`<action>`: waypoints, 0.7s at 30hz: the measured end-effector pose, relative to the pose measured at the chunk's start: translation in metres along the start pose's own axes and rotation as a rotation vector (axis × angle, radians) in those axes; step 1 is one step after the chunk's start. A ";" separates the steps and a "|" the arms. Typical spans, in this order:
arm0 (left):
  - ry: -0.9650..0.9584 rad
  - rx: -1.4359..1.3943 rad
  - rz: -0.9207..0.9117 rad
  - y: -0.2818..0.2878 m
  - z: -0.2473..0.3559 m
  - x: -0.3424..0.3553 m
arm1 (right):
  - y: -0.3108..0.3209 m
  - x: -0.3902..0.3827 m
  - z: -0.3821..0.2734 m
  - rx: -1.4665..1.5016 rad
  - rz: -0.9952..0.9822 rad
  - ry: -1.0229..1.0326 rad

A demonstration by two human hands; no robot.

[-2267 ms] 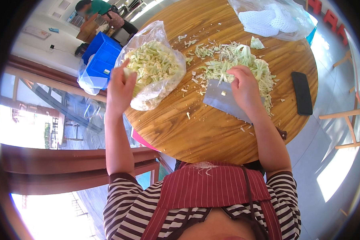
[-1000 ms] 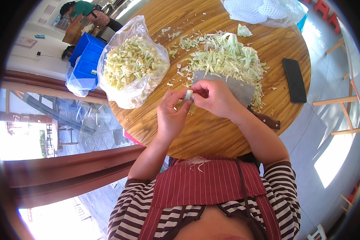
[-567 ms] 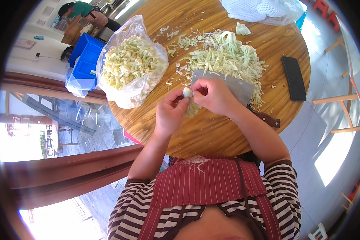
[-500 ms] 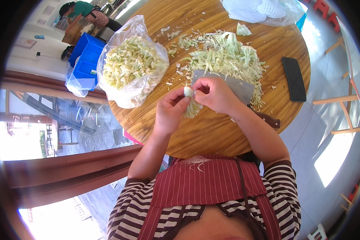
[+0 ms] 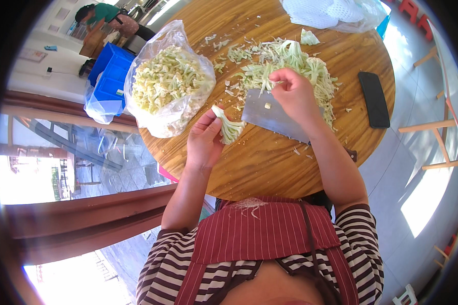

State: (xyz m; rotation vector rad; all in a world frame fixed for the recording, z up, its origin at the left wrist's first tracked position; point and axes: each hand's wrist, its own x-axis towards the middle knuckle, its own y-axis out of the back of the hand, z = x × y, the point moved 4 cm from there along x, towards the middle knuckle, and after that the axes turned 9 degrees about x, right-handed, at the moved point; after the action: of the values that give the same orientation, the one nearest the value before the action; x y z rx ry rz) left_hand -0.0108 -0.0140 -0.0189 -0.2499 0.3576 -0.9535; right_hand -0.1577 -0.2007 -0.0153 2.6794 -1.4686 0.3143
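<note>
My left hand (image 5: pixel 206 133) pinches a pale green cauliflower floret (image 5: pixel 230 130) just right of a clear bag (image 5: pixel 196 68) of cut cauliflower (image 5: pixel 164 79). Above a wide steel cleaver blade (image 5: pixel 259 114), my right hand (image 5: pixel 292 94) has its fingertips drawn together at the edge of a heap of shredded, cut stems and florets (image 5: pixel 323 81); whether they hold something small is unclear. A small pale bit (image 5: pixel 267 105) lies on the blade. The cleaver's wooden handle (image 5: pixel 352 153) is mostly hidden under my right forearm.
The round wooden table (image 5: pixel 178 156) carries a black phone (image 5: pixel 373 99) at right and a plastic bag with white foam netting (image 5: pixel 320 11) at back. Beyond it are a blue crate (image 5: pixel 109 76) left, a wooden chair (image 5: pixel 427 129) right, and a co-worker (image 5: pixel 104 20) bent over at upper left.
Both hands were together on the floret half a second ago. My right hand has left it and moved up over the blade; my left hand has shifted slightly left with the floret.
</note>
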 end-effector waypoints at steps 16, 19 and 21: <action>-0.317 0.728 0.046 -0.029 -0.014 -0.002 | -0.038 -0.027 -0.005 -0.054 -0.418 -0.025; -0.376 0.806 0.065 -0.033 -0.011 -0.001 | -0.039 -0.028 -0.005 -0.034 -0.389 0.057; -0.424 0.938 0.074 -0.038 -0.007 -0.003 | -0.039 -0.027 -0.006 -0.079 -0.391 0.059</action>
State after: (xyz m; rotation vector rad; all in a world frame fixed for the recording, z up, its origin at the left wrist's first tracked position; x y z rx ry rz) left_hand -0.0436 -0.0332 -0.0105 0.4162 -0.4765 -0.8770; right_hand -0.1400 -0.1560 -0.0139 2.7827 -0.8916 0.2953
